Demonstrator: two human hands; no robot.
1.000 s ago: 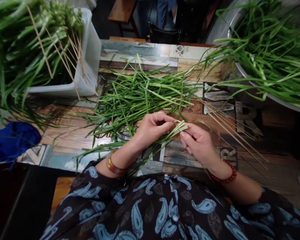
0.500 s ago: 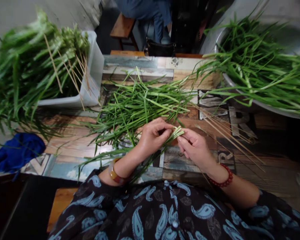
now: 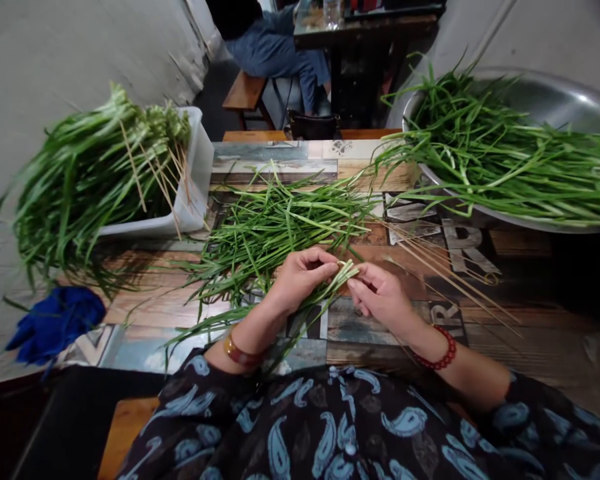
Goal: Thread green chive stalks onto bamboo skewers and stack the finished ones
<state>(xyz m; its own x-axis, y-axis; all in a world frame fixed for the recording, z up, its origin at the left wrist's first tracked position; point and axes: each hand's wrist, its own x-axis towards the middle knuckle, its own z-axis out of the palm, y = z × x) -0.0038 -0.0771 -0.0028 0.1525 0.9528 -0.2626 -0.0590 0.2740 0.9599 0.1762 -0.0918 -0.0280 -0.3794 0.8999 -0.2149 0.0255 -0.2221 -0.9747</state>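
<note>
Two hands [image 3: 300,277] [image 3: 387,303], fingers [image 3: 326,271] pinching green stalks [image 3: 344,275], "R" [image 3: 454,247] printed on tabletop [image 3: 520,333]; perhaps "Z" [image 3: 91,345]

Head camera: worn above the near side of the green stalk pile [image 3: 287,223], facing forward and down.
Stalk pile: mid-frame, close, seen at a slant.
Patterned shirt [image 3: 300,417]: nearest the lens, this side of the pile.
Width: white bin [image 3: 201,177] left of the pile to metal basin [image 3: 560,100] right.
Wooden stool [image 3: 245,91]: farther, beyond the pile.

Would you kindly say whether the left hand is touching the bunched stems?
Touching: the head view shows the left hand holding the bunched stems near their pale ends.
</note>
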